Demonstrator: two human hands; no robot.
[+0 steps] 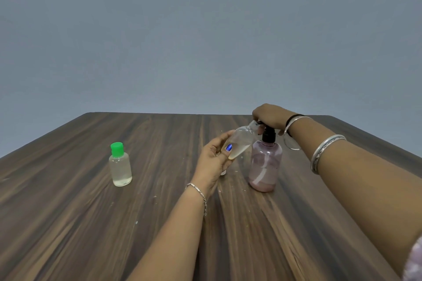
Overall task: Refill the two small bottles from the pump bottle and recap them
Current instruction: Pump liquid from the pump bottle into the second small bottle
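Note:
A pinkish pump bottle (265,164) with a black pump stands upright on the wooden table (91,223). My right hand (270,116) rests on top of the pump head, fingers curled over it. My left hand (213,159) grips an uncapped small clear bottle (242,141), tilted with its mouth up against the pump spout. A little clear liquid sits in its lower end. A second small clear bottle (120,167) with a green cap stands upright at the left, partly filled. A small white object (223,173), mostly hidden, peeks out behind my left hand.
A plain grey-blue wall (205,29) rises behind the table's far edge. Bangles ring my right forearm and a thin bracelet my left wrist. Small pale specks dot the tabletop.

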